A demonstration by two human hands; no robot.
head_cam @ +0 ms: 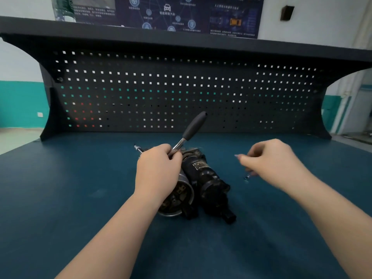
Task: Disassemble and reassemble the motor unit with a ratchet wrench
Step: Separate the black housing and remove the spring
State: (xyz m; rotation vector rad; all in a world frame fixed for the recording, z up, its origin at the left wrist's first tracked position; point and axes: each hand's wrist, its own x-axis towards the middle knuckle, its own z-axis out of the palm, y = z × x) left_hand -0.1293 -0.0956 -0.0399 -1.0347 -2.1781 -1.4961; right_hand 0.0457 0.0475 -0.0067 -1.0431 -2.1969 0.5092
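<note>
A dark motor unit lies on the blue workbench, its round metal end facing me. My left hand grips the metal shaft of a ratchet wrench over the motor's far end; the black handle points up and away. A thin rod tip sticks out to the left of that hand. My right hand hovers to the right of the motor with fingers curled, blurred. A small shiny nut lies on the bench just below its fingers; whether they hold anything is unclear.
A black pegboard back panel rises behind the bench under a dark shelf. A poster hangs on the wall above.
</note>
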